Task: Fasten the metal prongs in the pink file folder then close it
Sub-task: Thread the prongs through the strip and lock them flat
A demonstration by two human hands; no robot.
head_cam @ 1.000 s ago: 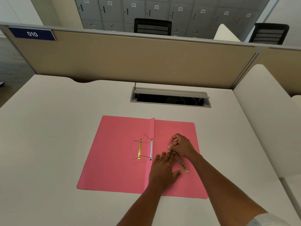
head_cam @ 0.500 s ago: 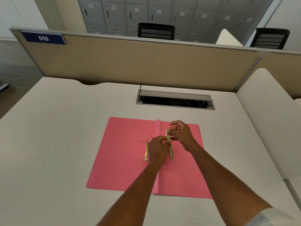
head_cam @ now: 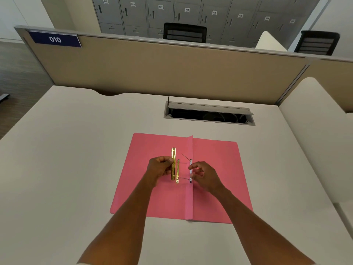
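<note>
- The flat pink card file folder point(head_cam: 162, 188) lies open on the pale, smooth bench point(head_cam: 76, 169), its raised centre fold running away from the viewer.
- The left hand point(head_cam: 159, 169) pinches a long, flat brass-coloured fastener bar point(head_cam: 173, 163) and holds it upright over the left leaf; a second, slimmer brass strip point(head_cam: 177, 171) lies on the leaf just beside it.
- The right hand point(head_cam: 204, 175) is loosely curled, fingers apart, at the small white-and-metal base plate point(head_cam: 190, 170) on the fold; whether it touches the plate cannot be told.
- Two thin metal prongs point(head_cam: 186, 157) rise slanting from the plate, unfastened.
- Risk: the prongs are fine and splayed at different angles, so the holes of the bar may miss them; forcing the bar down could bend a prong or kink it.
- Risk: the light folder may slide or its leaf lift if the fold is not pinned down.
- Risk: the pinched bar may slip and fall onto the leaf.
- Setting: an open cable hatch point(head_cam: 209, 113) is cut into the bench beyond the folder; a tan partition point(head_cam: 172, 69) bearing a blue "010" sign point(head_cam: 55, 39) backs the bench, with grey lockers point(head_cam: 172, 12) and black chairs point(head_cam: 185, 32) behind.
</note>
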